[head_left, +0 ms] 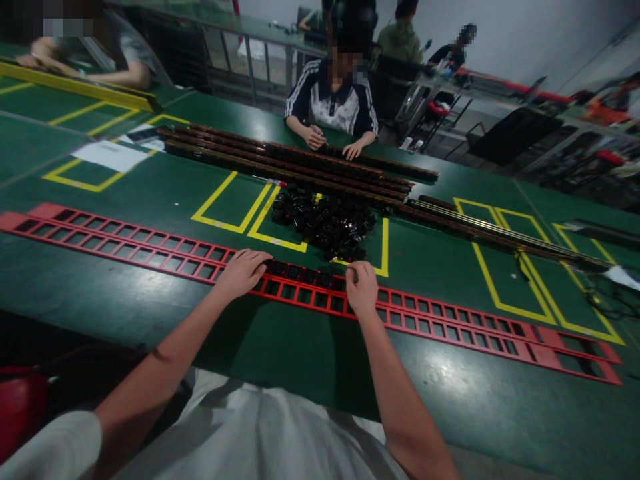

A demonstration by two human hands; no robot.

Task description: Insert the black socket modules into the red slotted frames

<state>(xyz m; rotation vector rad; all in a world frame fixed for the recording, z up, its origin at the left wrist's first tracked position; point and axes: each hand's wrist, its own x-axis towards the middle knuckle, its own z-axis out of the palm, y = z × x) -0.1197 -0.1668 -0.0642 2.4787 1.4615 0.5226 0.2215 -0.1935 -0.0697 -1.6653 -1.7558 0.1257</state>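
Across the green table (300, 373) in the head view, two slotted strips lie side by side: the far red strip (45, 211) and the near red strip (7, 221). A short row of black square pieces (310, 275) sits along the far one, between the hands. The left hand (244, 272) rests at the row's left end, fingers extended and fingertips at a dark piece; whether it pinches that piece or only steadies it, I cannot tell. The right hand (363, 287) has its fingers curled over the strips just beyond the row's other end, and whether anything is grasped inside them is hidden. Good handling here seems to call for light, even pressure, each piece square to its opening and level with its neighbours, since a tilted one could catch on the thin red bars. Bracing the long strips near the working spot should limit sliding or flexing. The loose black parts (330, 223) lie heaped just beyond, within easy reach, with the dark rails (295, 163) behind them.
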